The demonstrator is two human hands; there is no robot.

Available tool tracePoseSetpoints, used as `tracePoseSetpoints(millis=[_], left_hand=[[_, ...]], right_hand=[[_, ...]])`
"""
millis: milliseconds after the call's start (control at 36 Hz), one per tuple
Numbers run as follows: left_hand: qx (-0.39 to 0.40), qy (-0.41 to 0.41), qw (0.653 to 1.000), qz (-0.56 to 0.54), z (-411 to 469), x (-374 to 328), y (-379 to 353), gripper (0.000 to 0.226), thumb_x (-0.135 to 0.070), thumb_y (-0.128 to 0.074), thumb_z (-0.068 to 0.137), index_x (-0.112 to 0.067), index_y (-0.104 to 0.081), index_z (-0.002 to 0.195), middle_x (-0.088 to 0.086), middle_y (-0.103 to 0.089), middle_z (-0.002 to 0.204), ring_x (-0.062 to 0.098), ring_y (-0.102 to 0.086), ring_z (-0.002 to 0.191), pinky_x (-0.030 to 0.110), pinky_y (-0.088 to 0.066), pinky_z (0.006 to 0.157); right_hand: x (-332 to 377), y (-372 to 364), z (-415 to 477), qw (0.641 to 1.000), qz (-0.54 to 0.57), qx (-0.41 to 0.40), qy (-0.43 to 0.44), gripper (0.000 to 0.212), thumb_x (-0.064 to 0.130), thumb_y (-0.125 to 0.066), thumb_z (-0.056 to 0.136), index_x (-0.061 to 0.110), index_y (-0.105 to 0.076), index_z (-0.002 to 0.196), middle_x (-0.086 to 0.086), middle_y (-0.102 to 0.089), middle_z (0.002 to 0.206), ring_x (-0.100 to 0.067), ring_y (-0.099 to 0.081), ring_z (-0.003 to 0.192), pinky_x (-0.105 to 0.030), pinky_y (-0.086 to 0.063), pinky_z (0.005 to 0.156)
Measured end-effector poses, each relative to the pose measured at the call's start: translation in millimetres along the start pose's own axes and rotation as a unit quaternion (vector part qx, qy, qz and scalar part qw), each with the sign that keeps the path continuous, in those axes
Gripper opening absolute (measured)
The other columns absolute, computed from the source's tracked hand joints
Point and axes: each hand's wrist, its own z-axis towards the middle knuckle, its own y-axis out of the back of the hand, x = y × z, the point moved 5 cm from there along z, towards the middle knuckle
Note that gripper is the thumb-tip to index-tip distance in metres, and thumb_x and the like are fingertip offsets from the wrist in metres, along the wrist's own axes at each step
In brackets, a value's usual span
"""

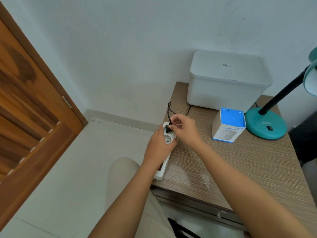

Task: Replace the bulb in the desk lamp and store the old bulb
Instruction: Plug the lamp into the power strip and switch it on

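Your left hand (158,146) clamps white power strip (165,152) at desk (240,162) edge; your right hand (184,131) pinches black plug (169,128) at its end socket. Teal desk lamp (267,124), black neck, stands far right.

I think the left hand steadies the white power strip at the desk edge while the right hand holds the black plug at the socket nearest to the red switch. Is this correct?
Not quite. In the head view the right hand holds the black plug at the socket farthest from the red switch, at the far end. The left hand does steady the white power strip at the desk edge.
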Motion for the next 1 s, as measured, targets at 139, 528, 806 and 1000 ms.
tracePoseSetpoints(millis=[139, 528, 806, 1000], left_hand=[[0.004, -0.003, 1.000, -0.004, -2, -2, 1, 0.072, -0.045, -0.059, 0.085, -0.014, -0.029, 0.142, 0.006, -0.052, 0.124, 0.021, -0.053, 0.113, 0.031, -0.046, 0.086], [0.037, -0.018, 0.999, 0.006, -7, -12, 8, 0.065, -0.048, -0.055, 0.088, -0.015, -0.031, 0.140, 0.002, -0.046, 0.130, 0.017, -0.048, 0.119, 0.030, -0.044, 0.091], [-0.005, -0.069, 0.994, 0.088, 24, -86, 40, 0.052, -0.040, -0.040, 0.098, -0.001, -0.042, 0.133, 0.012, -0.042, 0.139, 0.024, -0.040, 0.128, 0.032, -0.034, 0.099], [0.005, -0.124, 0.988, 0.090, 52, -172, 11, 0.041, -0.035, -0.042, 0.097, 0.000, -0.052, 0.115, 0.017, -0.052, 0.123, 0.031, -0.048, 0.116, 0.035, -0.040, 0.093]], right_hand=[[1, -4, 3, 0.998, -0.049, 0.026, 0.015, 0.014, -0.005, -0.064, 0.076, 0.006, -0.068, 0.083, 0.003, -0.062, 0.079, -0.002, -0.057, 0.071, 0.000, -0.045, 0.065], [14, 5, 0, 0.988, -0.123, 0.090, 0.002, 0.007, 0.005, -0.063, 0.084, 0.006, -0.067, 0.089, -0.006, -0.064, 0.087, -0.016, -0.061, 0.084, -0.022, -0.052, 0.074], [23, 111, -11, 0.976, -0.209, 0.058, -0.032, 0.029, 0.025, -0.044, 0.095, 0.004, -0.064, 0.090, -0.015, -0.067, 0.092, -0.029, -0.059, 0.090, -0.035, -0.043, 0.077], [5, 209, -33, 0.965, -0.240, 0.014, -0.107, 0.040, 0.028, -0.039, 0.097, -0.002, -0.054, 0.118, -0.021, -0.058, 0.124, -0.034, -0.052, 0.116, -0.042, -0.040, 0.098]])
